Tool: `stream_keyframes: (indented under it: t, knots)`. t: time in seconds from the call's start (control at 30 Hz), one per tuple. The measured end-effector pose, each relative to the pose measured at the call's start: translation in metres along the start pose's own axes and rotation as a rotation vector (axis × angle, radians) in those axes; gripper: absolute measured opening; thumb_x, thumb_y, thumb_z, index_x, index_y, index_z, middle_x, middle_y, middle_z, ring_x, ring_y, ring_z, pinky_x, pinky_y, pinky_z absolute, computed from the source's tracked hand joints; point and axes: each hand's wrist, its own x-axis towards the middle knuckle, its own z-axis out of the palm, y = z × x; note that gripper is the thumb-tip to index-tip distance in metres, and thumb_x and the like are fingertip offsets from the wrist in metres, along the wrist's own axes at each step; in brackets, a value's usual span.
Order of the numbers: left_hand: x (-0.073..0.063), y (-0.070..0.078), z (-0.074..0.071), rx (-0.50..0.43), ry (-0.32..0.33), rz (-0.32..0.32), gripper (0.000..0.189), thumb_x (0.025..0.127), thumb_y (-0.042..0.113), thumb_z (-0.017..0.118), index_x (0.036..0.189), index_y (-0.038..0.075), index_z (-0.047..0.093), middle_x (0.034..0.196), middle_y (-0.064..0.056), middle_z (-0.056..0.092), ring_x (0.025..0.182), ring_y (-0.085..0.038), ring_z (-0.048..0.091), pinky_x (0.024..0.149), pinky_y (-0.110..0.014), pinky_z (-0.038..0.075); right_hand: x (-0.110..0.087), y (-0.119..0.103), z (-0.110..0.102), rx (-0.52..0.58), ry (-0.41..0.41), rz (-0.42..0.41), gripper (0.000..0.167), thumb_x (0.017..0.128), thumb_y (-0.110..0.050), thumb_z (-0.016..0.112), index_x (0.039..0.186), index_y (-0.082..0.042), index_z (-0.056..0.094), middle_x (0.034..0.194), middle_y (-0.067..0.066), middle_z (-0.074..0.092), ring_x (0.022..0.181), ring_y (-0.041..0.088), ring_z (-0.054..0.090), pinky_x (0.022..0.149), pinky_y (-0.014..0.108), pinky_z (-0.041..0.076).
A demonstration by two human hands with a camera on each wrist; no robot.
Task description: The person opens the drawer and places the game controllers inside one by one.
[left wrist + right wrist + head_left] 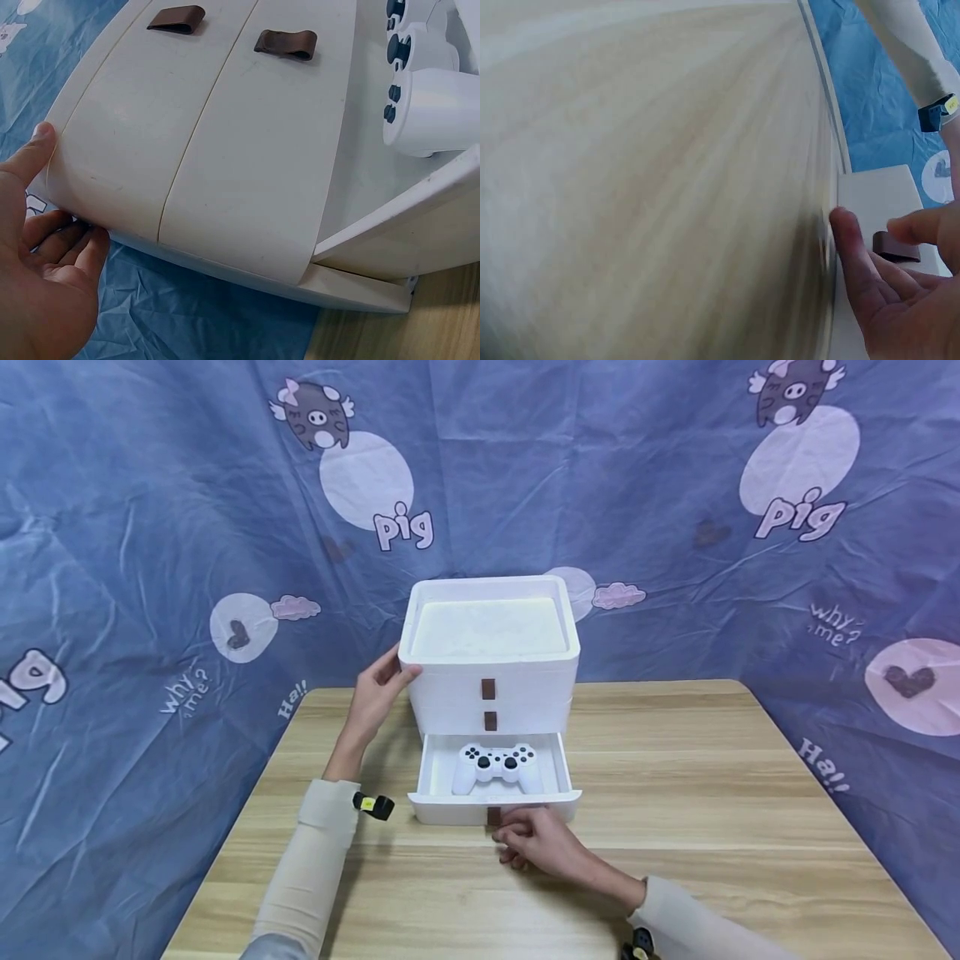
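A white drawer cabinet (450, 693) stands on the wooden table with its bottom drawer (446, 811) pulled out. Inside that drawer lies a white game controller (497, 767) with black sticks. At the cabinet's upper left corner my left hand (372, 697) holds on, thumb on the front edge and fingers bent against the side. My right hand (543, 842) is at the bottom drawer's brown pull tab (896, 247), with bent fingers and thumb close about it; the hand partly covers the tab in the head view.
Two more brown tabs, an upper one (488, 689) and a lower one (491, 721), mark the shut drawers. The cabinet's top is a shallow rimmed tray (491, 657). Wooden table (675, 793) extends on both sides. A blue printed cloth (495, 468) hangs behind and beside it.
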Motion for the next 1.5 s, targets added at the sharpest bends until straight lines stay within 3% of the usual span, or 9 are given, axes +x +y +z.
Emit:
stream_keyframes:
  t: [0.17,0.3,0.43,0.67,0.9,1.03,1.5]
  knots:
    - [0.001,0.0,0.001,-0.007,0.0,-0.005,0.07,0.1,0.028,0.078,0.161,0.016,0.048,0.167,-0.009,0.047,0.156,-0.024,0.044,0.125,-0.04,0.044,-0.002,0.0,0.003,0.109,0.018,0.027,0.021,0.101,-0.003,0.067,0.111,0.015,0.067,0.095,0.027,0.079,0.071,0.029,0.078,0.063,0.038,0.069]
    - [0.001,-0.001,0.0,-0.004,0.004,-0.01,0.07,0.1,0.029,0.078,0.162,0.016,0.048,0.167,-0.009,0.047,0.156,-0.025,0.043,0.126,-0.04,0.044,-0.003,0.003,0.007,0.185,0.039,0.034,0.025,0.102,-0.006,0.068,0.114,0.015,0.066,0.096,0.029,0.078,0.075,0.033,0.079,0.064,0.04,0.069]
    - [0.001,-0.001,-0.001,0.001,0.005,-0.015,0.071,0.1,0.031,0.079,0.162,0.016,0.048,0.167,-0.009,0.046,0.157,-0.025,0.043,0.126,-0.04,0.043,-0.003,0.003,0.011,0.2,0.076,0.037,0.033,0.101,-0.009,0.071,0.123,0.015,0.066,0.096,0.028,0.079,0.079,0.038,0.08,0.061,0.032,0.067]
    - [0.0,0.001,0.0,-0.007,0.005,-0.011,0.069,0.1,0.029,0.079,0.161,0.016,0.049,0.167,-0.009,0.047,0.156,-0.024,0.044,0.125,-0.039,0.044,0.001,0.0,0.02,0.229,0.185,0.093,0.032,0.103,-0.022,0.072,0.115,0.008,0.072,0.09,0.022,0.081,0.074,0.032,0.081,0.051,0.023,0.056]
    - [0.001,0.0,0.0,-0.016,0.004,-0.002,0.068,0.101,0.027,0.078,0.161,0.016,0.048,0.167,-0.009,0.047,0.156,-0.024,0.044,0.125,-0.039,0.044,0.008,-0.004,0.027,0.291,0.254,0.074,0.028,0.105,-0.014,0.068,0.111,0.013,0.074,0.097,0.027,0.08,0.064,0.018,0.076,0.057,0.032,0.067]
    - [0.0,0.001,0.0,-0.009,0.003,-0.008,0.068,0.101,0.027,0.077,0.161,0.016,0.048,0.167,-0.009,0.047,0.156,-0.024,0.043,0.125,-0.039,0.044,0.009,-0.005,0.028,0.292,0.279,0.081,0.025,0.104,-0.01,0.07,0.11,0.013,0.075,0.098,0.027,0.08,0.058,0.013,0.073,0.055,0.037,0.067]
    - [0.0,0.002,0.0,-0.011,-0.002,-0.013,0.07,0.101,0.03,0.078,0.162,0.016,0.047,0.169,-0.009,0.044,0.157,-0.025,0.041,0.126,-0.042,0.043,0.025,-0.005,0.022,0.307,0.312,0.098,0.024,0.103,-0.008,0.07,0.113,0.013,0.076,0.099,0.027,0.08,0.056,0.008,0.069,0.051,0.027,0.063]
